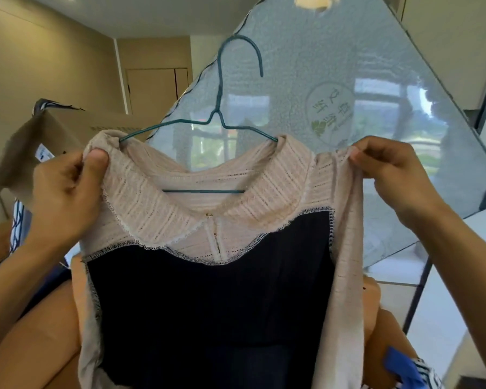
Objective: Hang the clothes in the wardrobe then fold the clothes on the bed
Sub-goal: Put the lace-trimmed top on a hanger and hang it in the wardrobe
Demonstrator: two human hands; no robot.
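beige walls close the room behind. raised in front of me, not yet on any rail, is the pink-collared navy top (pixel 208 290), sitting on a teal wire hanger (pixel 220 80). my left hand (pixel 65 192) pinches one shoulder and my right hand (pixel 390 172) pinches the other, fingers curled on the cloth, i think to square it on the wire. beyond, a grey-blue cover (pixel 348 51) carries a round logo (pixel 330 110): chinese characters over a green leaf, which i can't read surely. a cardboard box (pixel 68 122) sits left.
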